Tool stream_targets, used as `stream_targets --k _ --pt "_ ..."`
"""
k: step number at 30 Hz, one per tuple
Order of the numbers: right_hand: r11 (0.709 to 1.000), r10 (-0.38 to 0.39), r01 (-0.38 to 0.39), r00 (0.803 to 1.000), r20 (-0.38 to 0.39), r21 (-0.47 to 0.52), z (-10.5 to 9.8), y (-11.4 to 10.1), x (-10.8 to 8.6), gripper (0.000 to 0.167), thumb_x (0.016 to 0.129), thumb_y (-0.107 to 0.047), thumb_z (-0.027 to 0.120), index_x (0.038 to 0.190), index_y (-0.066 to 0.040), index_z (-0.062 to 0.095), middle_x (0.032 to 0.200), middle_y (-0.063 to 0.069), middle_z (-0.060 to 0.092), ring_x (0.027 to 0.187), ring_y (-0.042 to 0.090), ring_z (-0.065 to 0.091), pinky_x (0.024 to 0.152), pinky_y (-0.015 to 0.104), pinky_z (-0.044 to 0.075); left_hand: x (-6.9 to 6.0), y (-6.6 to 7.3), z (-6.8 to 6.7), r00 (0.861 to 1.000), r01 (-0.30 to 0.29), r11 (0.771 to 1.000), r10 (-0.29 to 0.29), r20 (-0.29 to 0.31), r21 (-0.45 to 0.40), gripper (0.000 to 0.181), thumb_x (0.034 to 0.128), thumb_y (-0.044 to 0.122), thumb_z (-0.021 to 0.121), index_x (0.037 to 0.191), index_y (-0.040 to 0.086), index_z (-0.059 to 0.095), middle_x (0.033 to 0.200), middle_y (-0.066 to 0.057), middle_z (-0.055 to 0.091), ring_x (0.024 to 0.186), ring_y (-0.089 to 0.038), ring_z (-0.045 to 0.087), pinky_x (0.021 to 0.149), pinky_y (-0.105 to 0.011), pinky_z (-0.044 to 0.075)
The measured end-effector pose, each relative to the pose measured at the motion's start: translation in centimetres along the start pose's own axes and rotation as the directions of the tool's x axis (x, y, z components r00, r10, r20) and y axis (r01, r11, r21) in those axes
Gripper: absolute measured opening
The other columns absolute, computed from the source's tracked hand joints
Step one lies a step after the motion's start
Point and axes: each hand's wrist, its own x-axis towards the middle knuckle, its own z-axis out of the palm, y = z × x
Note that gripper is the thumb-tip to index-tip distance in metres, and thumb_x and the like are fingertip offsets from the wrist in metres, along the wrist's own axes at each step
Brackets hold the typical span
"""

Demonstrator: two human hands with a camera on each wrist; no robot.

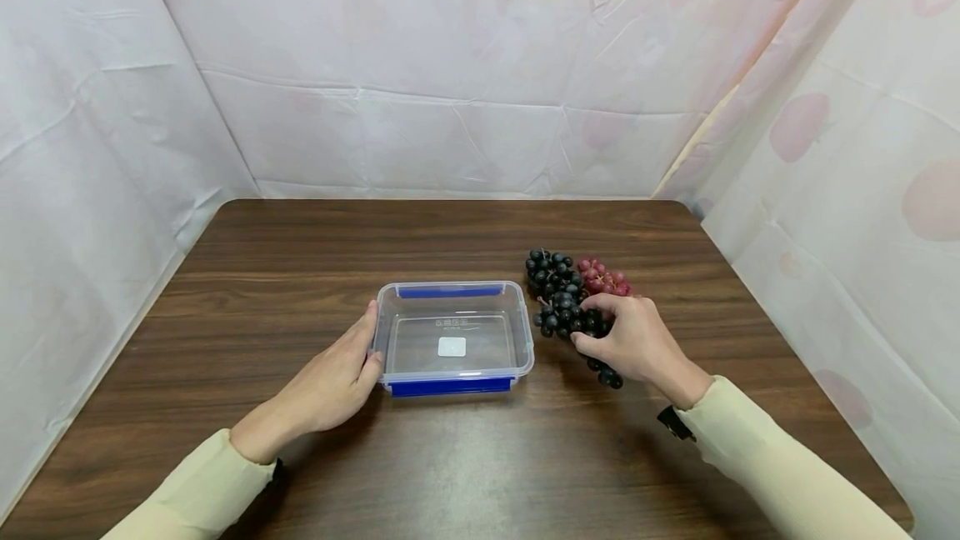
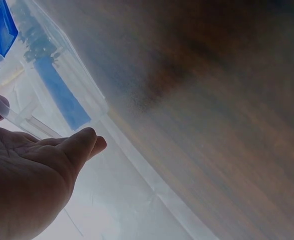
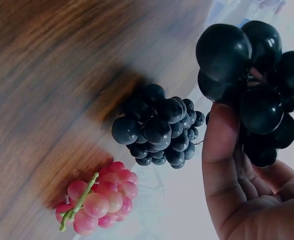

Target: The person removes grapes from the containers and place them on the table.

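A clear plastic food container with blue clips sits lidless on the table. My left hand rests along its left side, fingers straight against the wall and thumb at the rim. In the right wrist view, a bunch of black grapes is pinched between the thumb and fingers of my right hand. Another black grape bunch lies behind it, near a bunch of red grapes with a green stem. From the head view, the black bunches overlap, and my right hand partly hides them.
The dark wood-grain table bears everything. White sheeting hangs behind it and along both sides. A small white label shows at the container's bottom.
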Motion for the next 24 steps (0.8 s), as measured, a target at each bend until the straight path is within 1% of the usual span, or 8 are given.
stream_targets --k 2,6,9,13,16,19,21,24 --pt "1.0 -0.003 0.003 1.0 0.007 0.001 0.04 0.09 -0.07 0.04 0.08 -0.03 0.083 0.114 -0.012 0.075 0.058 -0.005 0.056 0.042 0.006 0.034 0.054 0.032 0.044 -0.03 0.02 -0.02 1.0 0.002 1.0 -0.002 0.003 -0.002 0.071 0.1057 0.017 0.045 0.161 -0.006 0.007 0.168 -0.021 0.014 0.153 -0.031 0.023 0.12 -0.054 0.028" --pt "1.0 -0.005 0.005 1.0 0.022 -0.003 0.06 0.22 -0.16 0.04 0.081 -0.029 0.083 0.116 -0.012 0.074 0.055 -0.007 0.054 0.041 0.005 0.032 0.052 0.031 0.043 -0.05 0.04 -0.05 1.0 0.004 1.0 -0.004 0.007 -0.002 0.072 0.1059 0.017 0.045 0.162 -0.005 0.006 0.169 -0.019 0.013 0.153 -0.031 0.023 0.12 -0.053 0.027" --pt "1.0 -0.001 0.002 0.999 0.034 -0.006 0.06 0.29 -0.24 0.04 0.082 -0.028 0.083 0.117 -0.012 0.074 0.05 -0.007 0.051 0.041 0.004 0.029 0.048 0.029 0.04 -0.03 0.06 -0.08 1.0 0.001 1.0 -0.001 0.004 -0.002 0.071 0.1058 0.017 0.045 0.161 -0.006 0.007 0.168 -0.02 0.013 0.153 -0.031 0.023 0.12 -0.053 0.027" --pt "1.0 0.012 -0.013 0.998 0.057 0.008 0.05 0.4 -0.44 0.04 0.083 -0.027 0.082 0.119 -0.012 0.073 0.051 -0.007 0.055 0.039 0.004 0.027 0.042 0.028 0.035 0.01 0.09 -0.09 1.0 -0.005 1.0 0.005 0.002 0.001 0.071 0.1057 0.016 0.045 0.161 -0.006 0.007 0.168 -0.02 0.013 0.153 -0.032 0.023 0.12 -0.054 0.027" --pt "1.0 0.012 -0.013 0.998 0.062 0.013 0.1 0.51 -0.57 0.04 0.083 -0.027 0.082 0.119 -0.012 0.073 0.054 -0.008 0.058 0.039 0.003 0.027 0.042 0.028 0.036 0.03 0.09 -0.09 1.0 -0.006 1.0 0.006 0.002 0.003 0.071 0.1057 0.016 0.045 0.161 -0.006 0.006 0.169 -0.02 0.013 0.153 -0.032 0.023 0.12 -0.054 0.027" --pt "1.0 0.009 -0.009 0.998 0.064 0.007 0.24 0.63 -0.67 0.04 0.082 -0.026 0.083 0.119 -0.011 0.074 0.05 -0.01 0.056 0.04 0.002 0.027 0.044 0.028 0.037 0.02 0.06 -0.06 1.0 -0.005 1.0 0.005 0.0 0.005 0.071 0.1057 0.016 0.045 0.161 -0.006 0.007 0.169 -0.02 0.013 0.153 -0.031 0.023 0.12 -0.053 0.027" --pt "1.0 0.005 -0.005 0.998 0.065 0.001 0.31 0.72 -0.76 0.041 0.082 -0.026 0.083 0.119 -0.011 0.074 0.05 -0.012 0.056 0.041 0.002 0.027 0.047 0.028 0.039 -0.02 0.04 -0.05 1.0 -0.002 1.0 0.002 0.002 0.007 0.071 0.1058 0.017 0.045 0.161 -0.006 0.007 0.169 -0.019 0.013 0.153 -0.031 0.023 0.12 -0.053 0.027" --pt "1.0 0.004 -0.003 0.998 0.07 -0.009 0.38 0.86 -0.9 0.04 0.082 -0.025 0.082 0.119 -0.011 0.074 0.048 -0.012 0.053 0.041 0.003 0.027 0.048 0.028 0.04 -0.05 0.03 -0.02 1.0 0.0 1.0 0.0 0.006 0.006 0.071 0.106 0.017 0.045 0.161 -0.006 0.007 0.169 -0.019 0.013 0.153 -0.031 0.023 0.12 -0.053 0.027"
